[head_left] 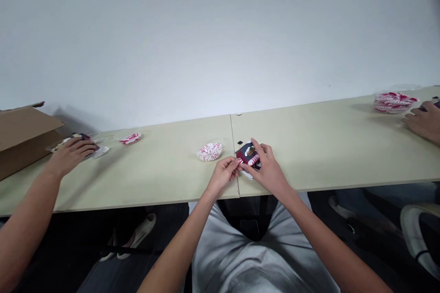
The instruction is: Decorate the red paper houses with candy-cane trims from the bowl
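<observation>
Gripping a dark red packet (248,155) just right of the tabletop seam (233,139), the person's left hand (223,174) pinches its edge and the right hand (266,167) clasps its top. A small black piece (239,142) lies beside it. Left of the seam sit a red-and-white paper liner (209,151), a co-worker's hand (70,155) and a cardboard box (24,137); far right, another hand (422,121) nears stacked liners (394,102).

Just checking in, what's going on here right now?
A person holds a dark packet with red-and-white stripes in both hands over the table, left hand at its edge and right hand over it. A striped paper cup sits just beyond the left hand. Other people's hands work at either side: one near a cardboard box, one near a stack of striped cups.
</observation>
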The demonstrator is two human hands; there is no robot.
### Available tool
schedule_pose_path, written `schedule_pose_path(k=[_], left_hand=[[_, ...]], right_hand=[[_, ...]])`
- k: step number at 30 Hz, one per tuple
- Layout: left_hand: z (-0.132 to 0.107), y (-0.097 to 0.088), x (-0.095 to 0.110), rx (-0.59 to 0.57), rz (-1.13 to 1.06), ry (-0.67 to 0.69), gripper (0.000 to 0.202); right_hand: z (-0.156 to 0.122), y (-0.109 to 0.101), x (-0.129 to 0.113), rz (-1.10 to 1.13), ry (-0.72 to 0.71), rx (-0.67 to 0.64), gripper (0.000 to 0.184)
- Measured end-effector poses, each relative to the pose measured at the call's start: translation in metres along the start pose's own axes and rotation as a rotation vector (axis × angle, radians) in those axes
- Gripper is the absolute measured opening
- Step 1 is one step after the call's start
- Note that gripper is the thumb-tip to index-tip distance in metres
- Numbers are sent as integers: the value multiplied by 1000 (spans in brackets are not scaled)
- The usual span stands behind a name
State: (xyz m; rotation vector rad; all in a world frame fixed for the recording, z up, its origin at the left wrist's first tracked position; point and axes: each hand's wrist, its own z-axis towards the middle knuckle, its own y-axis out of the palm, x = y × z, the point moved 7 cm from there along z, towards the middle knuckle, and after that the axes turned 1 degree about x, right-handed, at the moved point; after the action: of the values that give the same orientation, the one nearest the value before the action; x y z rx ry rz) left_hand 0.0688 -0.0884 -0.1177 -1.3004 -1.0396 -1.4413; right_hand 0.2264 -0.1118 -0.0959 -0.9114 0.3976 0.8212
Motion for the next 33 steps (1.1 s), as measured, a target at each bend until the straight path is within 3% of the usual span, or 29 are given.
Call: schedule_pose_path(k=[15, 24, 33], left_hand=[[3, -3, -7, -21, 78, 29, 41], [-2, -9, 5, 92, 150, 202, 29], [-2, -10, 3, 63, 183, 239, 28]], right_hand=[[-1, 0, -2, 14, -12, 21, 76], [-2, 0, -3, -35, 15, 15, 80], [-2, -2, -4, -9, 9, 46, 79]])
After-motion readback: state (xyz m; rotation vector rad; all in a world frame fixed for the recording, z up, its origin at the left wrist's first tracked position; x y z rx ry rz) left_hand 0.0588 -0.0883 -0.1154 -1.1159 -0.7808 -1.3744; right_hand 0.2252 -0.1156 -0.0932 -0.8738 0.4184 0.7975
